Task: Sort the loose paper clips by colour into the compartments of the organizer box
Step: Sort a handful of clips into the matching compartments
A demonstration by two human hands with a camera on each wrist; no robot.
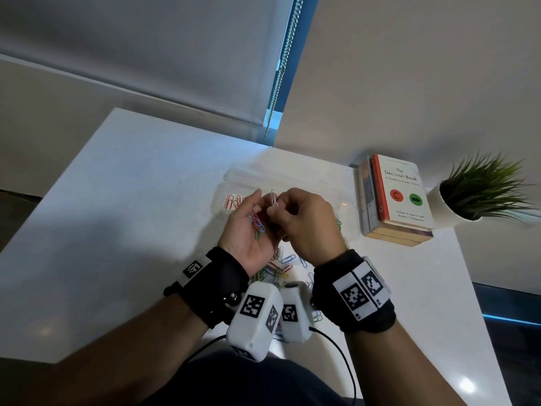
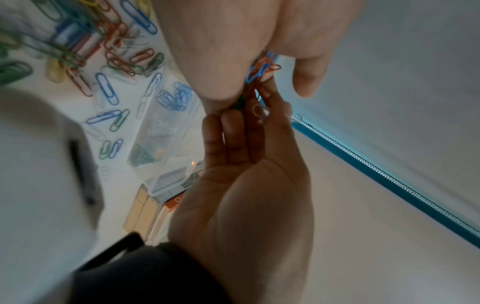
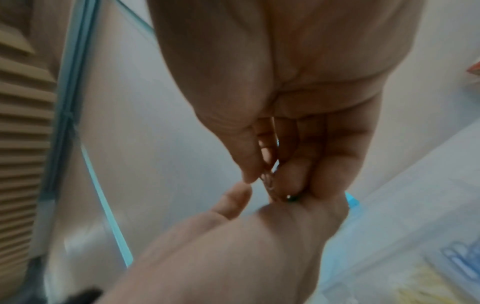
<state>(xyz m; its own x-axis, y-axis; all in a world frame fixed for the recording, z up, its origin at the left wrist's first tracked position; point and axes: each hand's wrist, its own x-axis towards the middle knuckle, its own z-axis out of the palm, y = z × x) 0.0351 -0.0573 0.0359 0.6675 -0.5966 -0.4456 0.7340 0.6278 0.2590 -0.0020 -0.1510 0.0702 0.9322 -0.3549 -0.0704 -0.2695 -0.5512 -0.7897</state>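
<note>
Loose paper clips lie on the white counter nearest the wrists, head view; the left hand cups blue and red clips, the right hand pinches a white clip above the organizer box. Left wrist view: cupped clips show between palms. Right wrist view: the right grip's fingertips close on wire.
</note>
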